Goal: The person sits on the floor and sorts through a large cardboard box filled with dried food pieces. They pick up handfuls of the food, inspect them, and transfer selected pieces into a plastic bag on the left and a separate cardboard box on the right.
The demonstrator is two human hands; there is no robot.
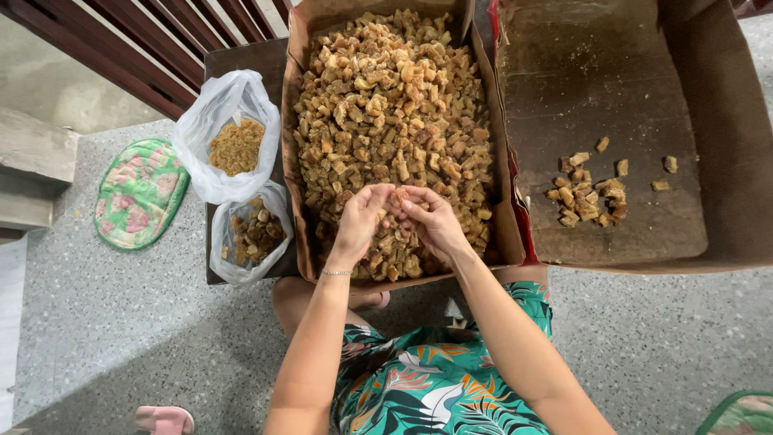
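Left hand point(360, 216): fingers curled closed around a small brown chunk point(398, 196), over the near end of the full box
Right hand point(432, 219): fingertips pinching the same chunk from the other side, touching the left hand
Full box point(295, 161): a cardboard box heaped edge to edge with brown, crusty chunks; both hands work at its near edge, above the person's lap
Second box point(725, 121): lies open just right of the full one, its floor mostly bare; a small pile of chunks point(586, 196) sits near its middle, with a few strays toward its right wall
Bags: a white plastic bag of fine crumbs point(235, 145) and a smaller clear bag of darker bits point(256, 229) stand at the full box's left edge
Progress: judging by the piles, very little has been moved across; nearly all the heap is left
Room: the two boxes touch along one wall, so the way right is short and open; the bags crowd the left
Floor: speckled grey, with a flowered mat point(139, 192) well apart to the left
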